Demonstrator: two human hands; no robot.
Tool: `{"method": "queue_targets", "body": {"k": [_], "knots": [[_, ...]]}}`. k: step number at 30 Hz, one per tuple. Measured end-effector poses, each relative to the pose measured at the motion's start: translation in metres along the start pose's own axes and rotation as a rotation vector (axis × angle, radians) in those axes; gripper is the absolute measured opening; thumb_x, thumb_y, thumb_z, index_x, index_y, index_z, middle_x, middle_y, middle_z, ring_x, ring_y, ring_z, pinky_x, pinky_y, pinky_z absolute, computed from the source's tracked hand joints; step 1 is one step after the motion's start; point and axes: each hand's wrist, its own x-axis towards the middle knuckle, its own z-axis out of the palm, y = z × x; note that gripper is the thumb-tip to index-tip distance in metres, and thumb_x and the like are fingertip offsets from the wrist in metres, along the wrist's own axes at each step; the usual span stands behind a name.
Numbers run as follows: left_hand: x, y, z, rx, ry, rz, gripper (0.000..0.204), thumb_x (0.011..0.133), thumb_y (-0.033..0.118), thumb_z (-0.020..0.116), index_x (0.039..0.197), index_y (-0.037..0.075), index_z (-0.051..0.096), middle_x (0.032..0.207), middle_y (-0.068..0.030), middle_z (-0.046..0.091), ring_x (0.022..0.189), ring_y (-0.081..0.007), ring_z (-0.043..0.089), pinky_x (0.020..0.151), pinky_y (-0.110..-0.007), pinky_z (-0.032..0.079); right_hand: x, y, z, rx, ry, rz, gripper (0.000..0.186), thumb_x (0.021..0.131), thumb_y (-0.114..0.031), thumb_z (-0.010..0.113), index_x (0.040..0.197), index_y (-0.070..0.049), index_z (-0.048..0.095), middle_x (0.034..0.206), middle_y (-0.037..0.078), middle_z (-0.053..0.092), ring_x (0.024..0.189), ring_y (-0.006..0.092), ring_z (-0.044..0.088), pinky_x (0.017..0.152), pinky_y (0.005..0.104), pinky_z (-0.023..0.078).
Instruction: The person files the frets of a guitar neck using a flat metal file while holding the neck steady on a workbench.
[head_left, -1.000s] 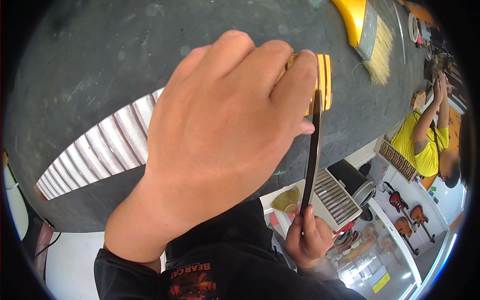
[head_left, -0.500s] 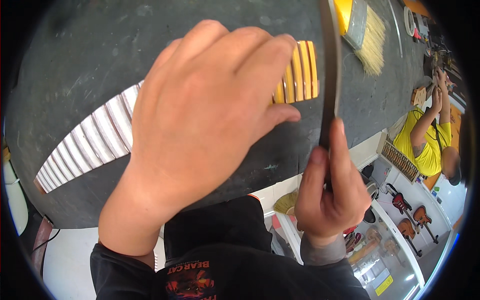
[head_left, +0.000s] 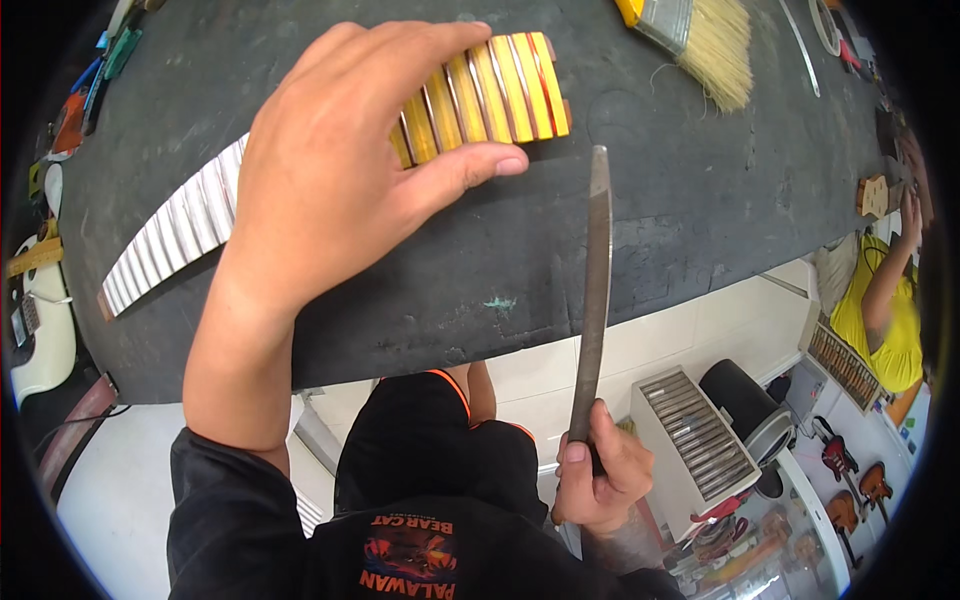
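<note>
A fretted guitar neck (head_left: 178, 228) lies across the dark bench top, with white strips between the frets on its left part and yellow strips toward its right end. My left hand (head_left: 330, 150) arches over the middle, gripping it with the thumb along the near edge and the fingers at the far edge. The palm hides the middle of the neck. My right hand (head_left: 605, 475) is closed round the lower end of a long flat metal file (head_left: 595, 270). The file points away from me, apart from the neck and right of its yellow end.
A yellow-handled brush (head_left: 715, 45) lies at the far right of the bench (head_left: 430, 290). Tools (head_left: 100, 80) line the far left edge. A white box of metal bars (head_left: 695, 440) and a black bin (head_left: 740, 395) stand below right. A person in yellow (head_left: 880, 310) works at the right.
My right hand and the file have drawn back toward me, away from the neck's right end. The view has shifted, and more of the yellow strips now show past my left hand.
</note>
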Motion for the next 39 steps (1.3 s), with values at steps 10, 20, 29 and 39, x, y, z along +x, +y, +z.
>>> {"method": "queue_targets", "body": {"k": [10,20,29,39], "knots": [[0.017,0.006,-0.013,0.007,-0.155,-0.049,0.061,0.072,0.037,0.092,0.121,0.007,0.071,0.105,-0.01,0.073,0.094,-0.027,0.069,0.083,-0.036,0.053,0.006,0.011,-0.016,0.163,-0.056,0.097,0.049,0.082,0.005,0.065,0.131,0.01,0.066,0.066,0.011,0.066,0.055,0.0155,0.062,0.056,0.0255,0.049],[0.016,-0.006,-0.003,-0.048,-0.109,0.059,0.062,0.075,0.043,0.092,0.109,-0.001,0.065,0.094,-0.0135,0.066,0.085,-0.0274,0.066,0.076,-0.037,0.053,0.017,0.021,-0.01,0.128,-0.095,0.011,0.046,0.083,0.006,0.067,0.129,0.009,0.067,0.069,0.012,0.068,0.057,0.0173,0.065,0.058,0.0273,0.052],[0.014,-0.011,-0.004,-0.12,-0.102,0.039,0.064,0.071,0.043,0.093,0.113,0.001,0.067,0.101,-0.0121,0.07,0.09,-0.0271,0.068,0.079,-0.037,0.053,0.02,0.003,-0.005,0.013,-0.092,0.012,0.048,0.082,0.005,0.069,0.129,0.006,0.068,0.065,0.009,0.065,0.053,0.0173,0.063,0.054,0.028,0.051],[0.002,-0.03,0.007,-0.126,0.008,0.14,0.069,0.057,0.037,0.097,0.113,0.005,0.07,0.105,-0.0079,0.072,0.095,-0.0287,0.068,0.083,-0.036,0.052,0.02,-0.006,-0.001,-0.13,-0.095,-0.061,0.053,0.08,0.007,0.07,0.133,0.004,0.067,0.061,0.004,0.057,0.048,0.016,0.057,0.049,0.0284,0.046]]}}
